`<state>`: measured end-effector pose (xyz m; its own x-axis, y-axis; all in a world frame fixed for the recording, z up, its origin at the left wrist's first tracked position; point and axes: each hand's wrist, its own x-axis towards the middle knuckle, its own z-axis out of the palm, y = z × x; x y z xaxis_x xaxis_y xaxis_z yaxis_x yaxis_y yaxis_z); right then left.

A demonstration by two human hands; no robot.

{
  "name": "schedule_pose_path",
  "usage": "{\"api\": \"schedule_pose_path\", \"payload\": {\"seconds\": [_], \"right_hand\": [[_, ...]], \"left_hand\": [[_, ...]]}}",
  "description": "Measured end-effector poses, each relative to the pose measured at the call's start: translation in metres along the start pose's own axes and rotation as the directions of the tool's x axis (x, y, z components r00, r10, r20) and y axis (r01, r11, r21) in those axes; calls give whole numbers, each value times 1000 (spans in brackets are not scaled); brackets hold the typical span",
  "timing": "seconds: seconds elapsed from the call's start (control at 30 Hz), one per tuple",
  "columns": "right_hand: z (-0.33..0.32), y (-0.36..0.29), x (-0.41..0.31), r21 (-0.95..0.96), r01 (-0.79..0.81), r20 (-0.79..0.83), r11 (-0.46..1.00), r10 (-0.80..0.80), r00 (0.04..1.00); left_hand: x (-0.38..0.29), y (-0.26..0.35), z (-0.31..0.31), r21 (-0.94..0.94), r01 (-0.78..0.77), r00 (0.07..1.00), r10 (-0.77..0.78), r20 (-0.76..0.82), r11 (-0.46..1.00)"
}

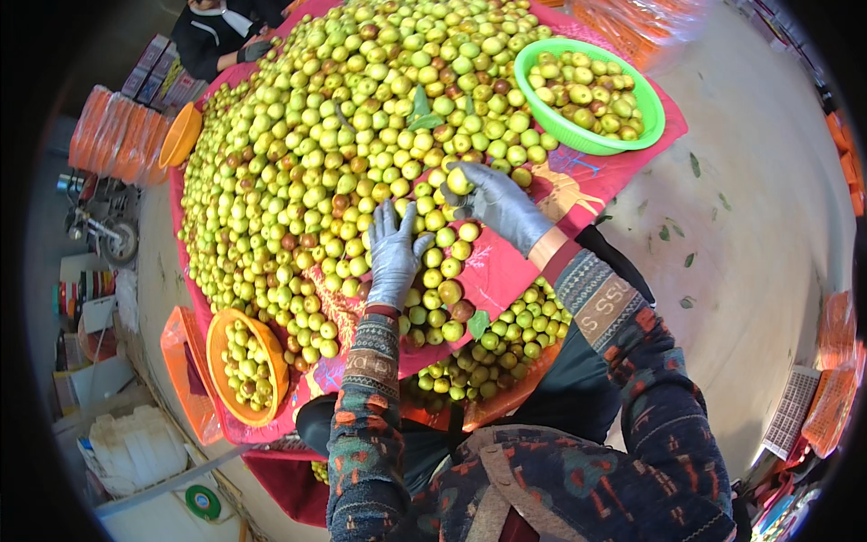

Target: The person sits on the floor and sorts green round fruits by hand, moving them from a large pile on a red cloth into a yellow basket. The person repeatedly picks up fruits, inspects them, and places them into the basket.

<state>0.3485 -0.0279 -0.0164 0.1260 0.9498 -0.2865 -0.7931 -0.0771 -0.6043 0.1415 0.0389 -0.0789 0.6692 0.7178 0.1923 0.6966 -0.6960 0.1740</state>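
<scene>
A large heap of green and brownish jujubes (291, 156) covers a table with a red patterned cloth (498, 271). My left hand (393, 254), in a grey glove, rests palm down on the jujubes nearest me, fingers spread. Just to its right, my gloved right hand (498, 203) holds one yellow-green jujube (460, 181) between thumb and fingers, above the heap. Below the cloth's near edge, at my legs, an orange crate (535, 400) is filled with more jujubes (484, 362).
A green plastic basket (589, 139) of jujubes stands at the table's right corner, an orange basket (274, 379) of them at the near left. Another person's gloved hand (254, 51) touches the heap's far left. Wrapped orange crates (118, 135) stand beyond the table.
</scene>
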Motion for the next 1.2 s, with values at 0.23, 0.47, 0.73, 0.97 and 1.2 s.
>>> {"api": "schedule_pose_path", "payload": {"seconds": [0.23, 0.47, 0.73, 0.97, 1.2], "right_hand": [[-1, 0, -2, -97, -20, 68, 995, 26, 997], [-7, -1, -7, -178, -54, 53, 983, 64, 997], [-28, -10, 9, -21, 17, -185, 1000, -21, 983], [-23, -88, -3, 175, 451, -119, 875, -436, 892], [-26, 6, 3, -911, 282, 192, 300, -295, 936]], "left_hand": [[-32, 20, -21, -11, -62, 996, 62, 60, 998], [-71, 19, -39, -13, -81, 983, 82, 162, 997], [-124, -8, -56, 27, 1, 979, -6, 206, 1000], [-162, 20, -60, -1, 1, 958, -1, 288, 1000], [-163, 44, -59, -71, -94, 957, 109, 267, 993]]}}
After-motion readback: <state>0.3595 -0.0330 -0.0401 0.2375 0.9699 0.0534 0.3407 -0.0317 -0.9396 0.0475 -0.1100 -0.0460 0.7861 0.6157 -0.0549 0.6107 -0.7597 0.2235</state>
